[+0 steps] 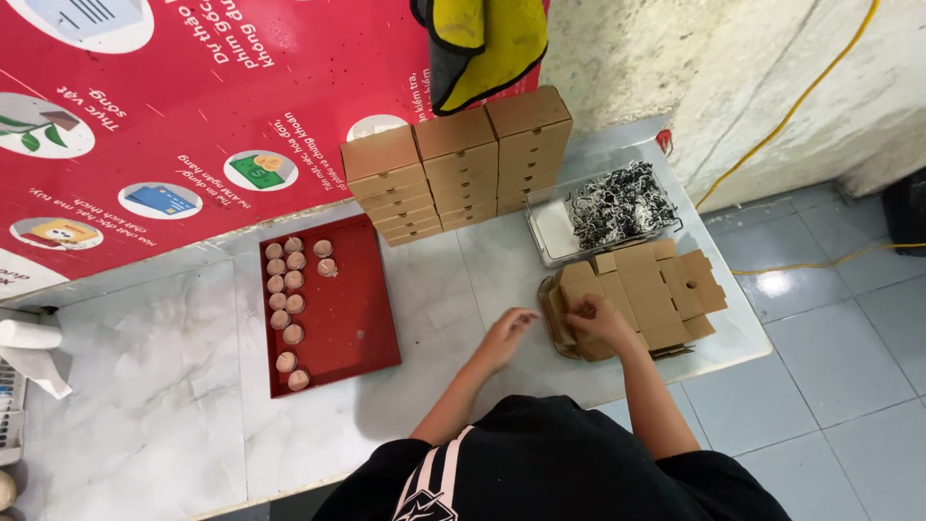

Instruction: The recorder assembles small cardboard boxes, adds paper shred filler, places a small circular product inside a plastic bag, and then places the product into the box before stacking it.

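Flat box blanks (656, 289) lie stacked at the table's (174, 386) right edge. The right hand (598, 318) rests on the stack's left end, fingers curled on a blank. The left hand (506, 333) lies just beside the stack on the marble, fingers loosely spread, holding nothing. Behind: a clear tub of shredded paper (617, 207) and folded boxes (458, 159) stacked in three columns. Well left, a red tray (347, 309) with round items (289, 304).

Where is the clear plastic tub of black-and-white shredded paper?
In the head view, the clear plastic tub of shredded paper sits at the table's right end, between the stacked brown cardboard boxes and the pile of flat unfolded cardboard blanks.
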